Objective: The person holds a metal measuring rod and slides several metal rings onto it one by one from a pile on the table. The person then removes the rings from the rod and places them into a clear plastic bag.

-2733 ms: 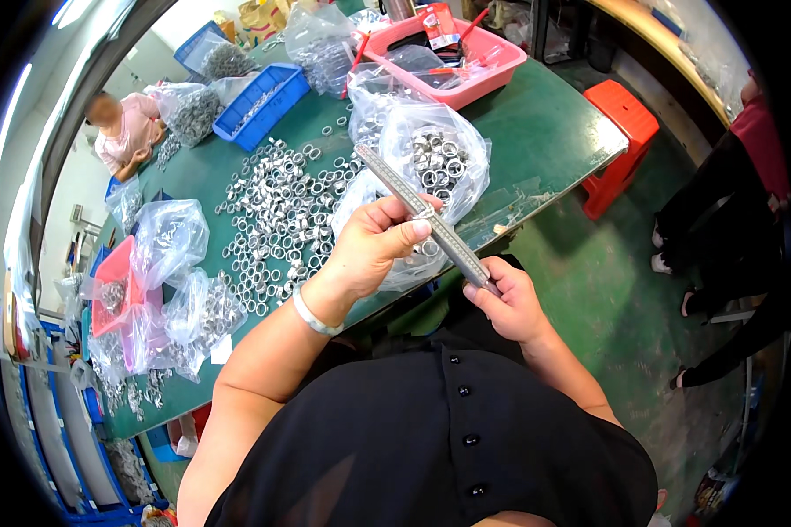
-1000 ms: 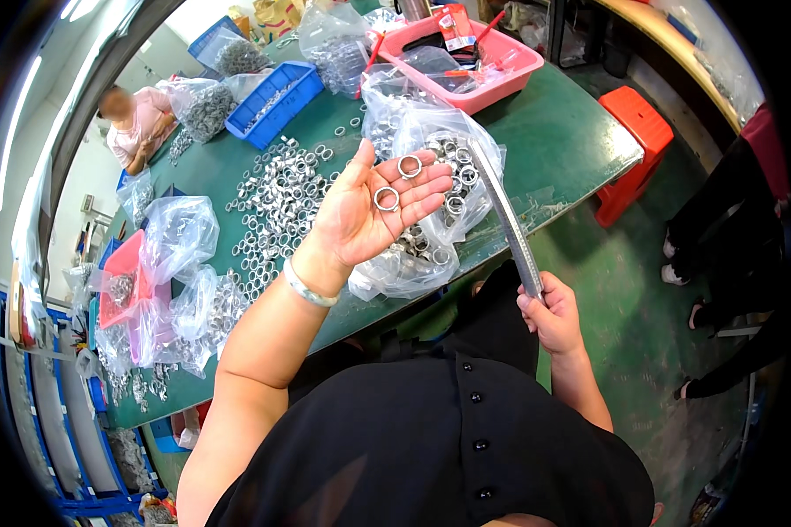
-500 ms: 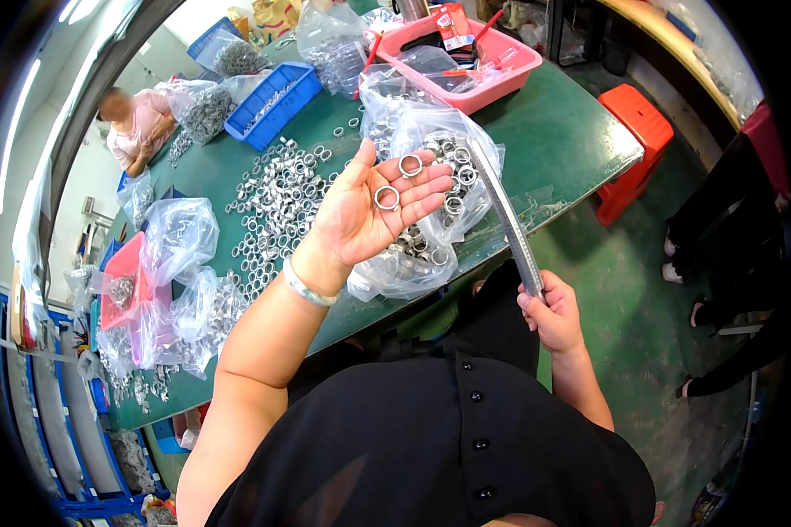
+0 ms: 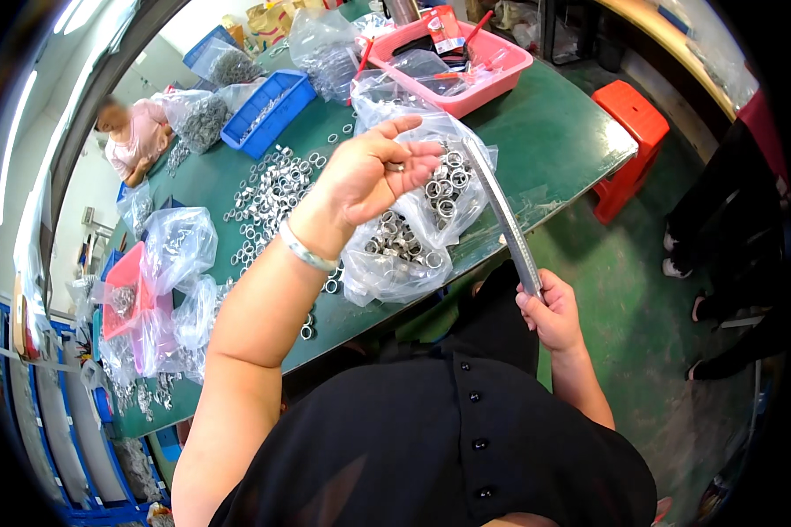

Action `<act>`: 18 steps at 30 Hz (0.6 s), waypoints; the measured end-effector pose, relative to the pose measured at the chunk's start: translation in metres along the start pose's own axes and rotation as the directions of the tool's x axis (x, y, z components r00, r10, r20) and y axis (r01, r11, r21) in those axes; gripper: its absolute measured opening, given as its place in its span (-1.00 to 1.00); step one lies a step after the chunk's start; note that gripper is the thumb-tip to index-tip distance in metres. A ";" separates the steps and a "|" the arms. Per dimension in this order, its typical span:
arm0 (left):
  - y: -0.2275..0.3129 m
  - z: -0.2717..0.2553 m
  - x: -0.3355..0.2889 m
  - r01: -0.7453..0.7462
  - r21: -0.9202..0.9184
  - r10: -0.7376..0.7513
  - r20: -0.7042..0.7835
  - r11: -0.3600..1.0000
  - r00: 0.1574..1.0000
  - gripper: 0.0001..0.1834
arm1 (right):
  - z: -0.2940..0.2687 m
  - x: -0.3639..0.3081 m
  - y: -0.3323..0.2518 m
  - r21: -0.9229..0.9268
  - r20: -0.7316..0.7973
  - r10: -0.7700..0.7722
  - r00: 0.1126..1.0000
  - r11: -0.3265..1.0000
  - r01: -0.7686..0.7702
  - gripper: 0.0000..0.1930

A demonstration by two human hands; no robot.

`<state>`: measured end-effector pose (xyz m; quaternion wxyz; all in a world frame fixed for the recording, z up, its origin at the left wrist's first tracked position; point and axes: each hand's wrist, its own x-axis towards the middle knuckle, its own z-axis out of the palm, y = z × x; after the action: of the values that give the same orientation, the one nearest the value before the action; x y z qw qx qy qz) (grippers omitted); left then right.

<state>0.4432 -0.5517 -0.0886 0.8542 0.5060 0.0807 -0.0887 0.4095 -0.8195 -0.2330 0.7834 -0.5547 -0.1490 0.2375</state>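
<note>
My left hand (image 4: pixel 373 171) is over the table, beside an open clear plastic bag (image 4: pixel 466 206) of metal rings (image 4: pixel 446 184). Its fingers are partly curled, with the index finger straighter. A glint of metal shows between them, seemingly a ring; most of the palm is hidden. A band circles that wrist. Closed round the lower end of a long grey metal measuring stick (image 4: pixel 511 230) with fine scale marks is my right hand (image 4: pixel 551 312), past the table's near edge. The stick slants up and left, its far end over the bag. A loose pile of rings (image 4: pixel 277 189) lies left of my left hand.
On the green table (image 4: pixel 571 149) stand a pink basket (image 4: pixel 501 83) and a blue bin (image 4: pixel 268 114). More bags (image 4: pixel 180 241) and a pink tray (image 4: pixel 132 281) are at left. A red stool (image 4: pixel 633 132) stands right. One person sits across; others stand at right.
My left hand has turned and its fingers have curled; the two rings that lay on its open palm are now mostly out of sight. My right hand and the measuring stick have barely moved.
</note>
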 end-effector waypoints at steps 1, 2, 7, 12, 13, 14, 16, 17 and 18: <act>0.006 -0.002 0.003 -0.006 -0.035 0.007 0.045 0.999 0.999 -0.58 | -0.001 0.000 0.000 0.001 -0.006 0.000 1.000 1.000 0.000 -0.91; 0.012 -0.003 0.009 -0.053 0.002 0.053 0.024 0.999 0.998 -0.59 | -0.002 -0.001 0.001 0.002 -0.015 0.000 1.000 1.000 0.000 -0.91; 0.058 -0.016 0.060 -0.195 0.167 0.224 -0.172 0.966 0.959 -0.74 | -0.004 0.000 0.001 0.007 -0.015 0.002 1.000 1.000 -0.002 -0.91; 0.079 -0.020 0.092 -0.066 0.360 0.197 -0.342 0.931 0.919 -0.69 | -0.002 -0.002 0.002 0.001 -0.012 0.002 1.000 1.000 -0.002 -0.91; 0.080 -0.020 0.097 -0.021 0.389 0.180 -0.376 0.921 0.909 -0.67 | -0.002 -0.003 0.002 -0.004 -0.016 0.004 1.000 1.000 -0.004 -0.91; 0.081 -0.021 0.099 0.036 0.452 0.172 -0.411 0.891 0.895 -0.66 | -0.002 -0.004 0.001 -0.009 -0.016 0.006 1.000 1.000 -0.006 -0.91; 0.080 -0.027 0.097 0.013 0.552 0.234 -0.376 0.834 0.897 -0.67 | -0.002 -0.004 0.000 -0.005 -0.016 0.002 1.000 1.000 -0.002 -0.92; 0.080 -0.030 0.094 0.003 0.597 0.263 -0.359 0.802 0.895 -0.68 | -0.001 -0.004 0.000 -0.005 -0.013 0.003 1.000 1.000 -0.003 -0.92; 0.080 -0.033 0.090 -0.047 0.651 0.317 -0.305 0.757 0.898 -0.69 | 0.000 -0.004 0.000 0.004 -0.012 -0.004 1.000 1.000 0.004 -0.92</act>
<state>0.5480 -0.4915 -0.0570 0.6053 0.7742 0.1671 0.0792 0.4059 -0.8213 -0.2329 0.7858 -0.5544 -0.1447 0.2329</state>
